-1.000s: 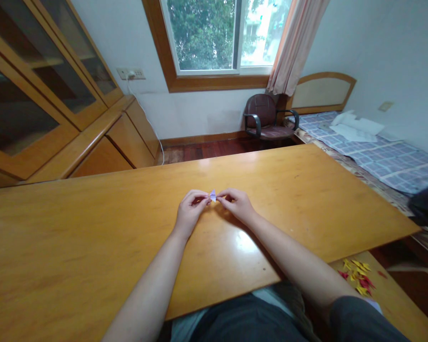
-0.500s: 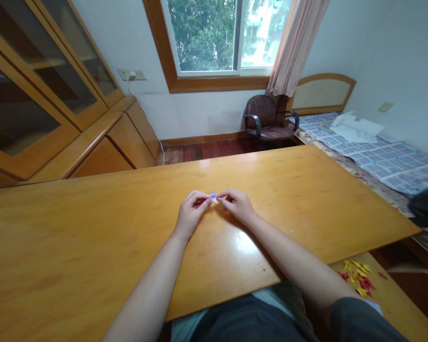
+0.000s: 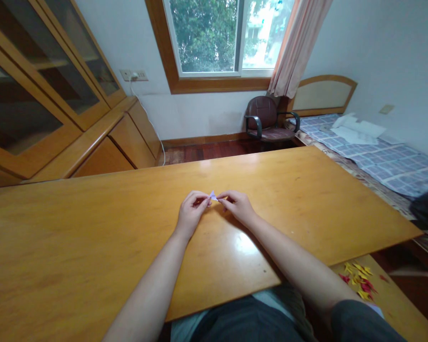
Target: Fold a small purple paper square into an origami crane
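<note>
Between my two hands, just above the middle of the wooden table (image 3: 103,228), is a small piece of folded purple paper (image 3: 213,195). My left hand (image 3: 193,207) pinches its left side between thumb and fingertips. On the other side, my right hand (image 3: 237,205) pinches the right end with thumb and index finger. The fingertips cover part of the paper, and its exact folded shape is too small to make out.
Several yellow and red folded paper pieces (image 3: 359,278) lie on a lower wooden surface (image 3: 403,304) at the right. Beyond the table stand a brown armchair (image 3: 266,118), a bed (image 3: 392,156) and a glass-door cabinet (image 3: 103,137).
The purple paper has turned slightly between my fingers, its lower part now flatter. Both hands stay in nearly the same place and keep their pinch.
</note>
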A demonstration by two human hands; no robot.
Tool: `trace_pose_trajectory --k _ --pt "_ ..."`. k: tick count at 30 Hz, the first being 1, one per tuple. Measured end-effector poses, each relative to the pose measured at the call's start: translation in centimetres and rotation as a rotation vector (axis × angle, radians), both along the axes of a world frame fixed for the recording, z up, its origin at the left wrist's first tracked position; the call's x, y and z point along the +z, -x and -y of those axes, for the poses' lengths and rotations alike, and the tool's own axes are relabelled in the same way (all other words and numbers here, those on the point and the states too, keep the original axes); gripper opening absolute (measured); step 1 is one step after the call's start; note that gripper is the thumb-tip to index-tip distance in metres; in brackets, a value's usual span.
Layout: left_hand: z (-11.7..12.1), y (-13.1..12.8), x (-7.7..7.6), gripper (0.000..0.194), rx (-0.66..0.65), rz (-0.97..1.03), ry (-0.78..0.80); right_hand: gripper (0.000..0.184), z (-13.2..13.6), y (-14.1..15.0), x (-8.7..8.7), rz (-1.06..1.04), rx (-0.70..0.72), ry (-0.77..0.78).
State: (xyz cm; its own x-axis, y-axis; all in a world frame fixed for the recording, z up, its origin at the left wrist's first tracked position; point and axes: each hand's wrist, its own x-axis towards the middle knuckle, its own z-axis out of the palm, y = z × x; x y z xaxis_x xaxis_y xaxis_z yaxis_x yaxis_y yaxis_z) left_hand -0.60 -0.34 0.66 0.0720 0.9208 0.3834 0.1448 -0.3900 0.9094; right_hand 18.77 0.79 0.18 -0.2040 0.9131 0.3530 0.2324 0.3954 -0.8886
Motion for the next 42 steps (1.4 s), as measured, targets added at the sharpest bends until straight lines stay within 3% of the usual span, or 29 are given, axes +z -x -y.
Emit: trace_pose_trajectory --k 7,13,21,34,42 --pt "0.0 -0.1 -0.2 0.015 0.033 0.046 0.031 0.029 -0.7 -0.2 -0.4 -0.201 -0.066 0.181" --pt "0.0 -0.1 0.0 0.014 0.020 0.037 0.021 0.017 -0.5 -0.3 -0.5 -0.054 -0.113 0.001" --pt "0.0 -0.1 -0.2 0.013 0.018 0.018 0.022 0.015 0.1 -0.4 -0.5 0.176 -0.103 -0.237" --pt "0.1 -0.1 0.4 0.012 0.045 -0.072 -0.027 0.017 -0.1 -0.4 -1.3 0.248 -0.046 -0.403" --pt "0.1 0.0 0.4 0.016 0.055 -0.099 -0.037 0.019 0.1 -0.4 -1.2 0.267 -0.027 -0.388"
